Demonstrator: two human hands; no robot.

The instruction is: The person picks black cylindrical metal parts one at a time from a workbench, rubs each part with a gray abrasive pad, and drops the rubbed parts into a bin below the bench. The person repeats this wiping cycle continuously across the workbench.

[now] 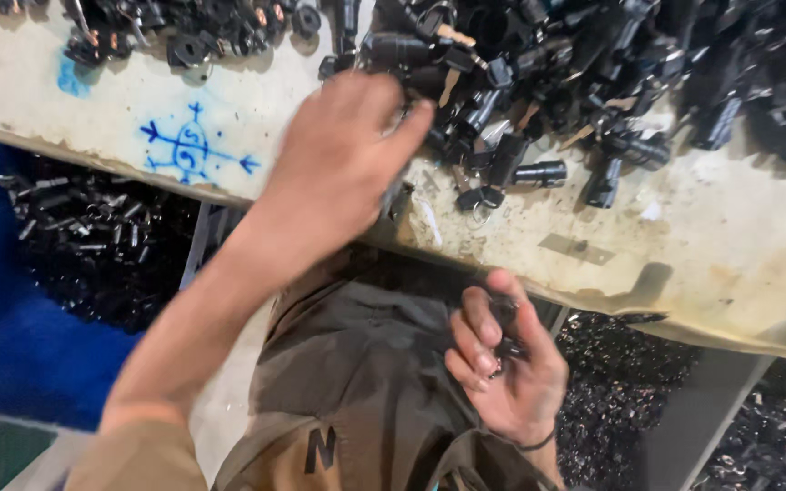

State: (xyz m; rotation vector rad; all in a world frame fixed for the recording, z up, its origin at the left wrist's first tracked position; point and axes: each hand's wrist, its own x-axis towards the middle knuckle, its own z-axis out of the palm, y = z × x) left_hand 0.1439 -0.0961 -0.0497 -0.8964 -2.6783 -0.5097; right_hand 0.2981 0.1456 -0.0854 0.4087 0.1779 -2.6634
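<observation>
At nine o'clock, below the table edge, a blue bin (11, 309) holds a heap of small black parts (84, 236), low enough that pieces could drop off the bench into it, by my reading. Above it, at ten o'clock, the worn pale table (739, 245) carries a blue ink doodle (191, 150) and, along its top edge, a scatter of black ring-shaped pieces (193, 36).

Near the centre, towards twelve o'clock, the left hand (343, 155) reaches up across the bench, palm down, fingers extended into the near edge of the big pile of black plastic cylinders (539, 82). It is blurred, so I cannot tell whether it has closed on anything; the fingertips touch or nearly touch the closest pieces.

The pile spreads from twelve to two o'clock: short dark tubes, glossy, some with tan or metal tabs sticking out, lying jumbled at all angles within arm's reach.

At five o'clock, over the lap, the right hand (502, 364) is cupped palm up, fingers curled loosely round a small dark part (505, 320) with a bit of metal showing, held close to the body, ready, I'd judge, to be matched with another piece
</observation>
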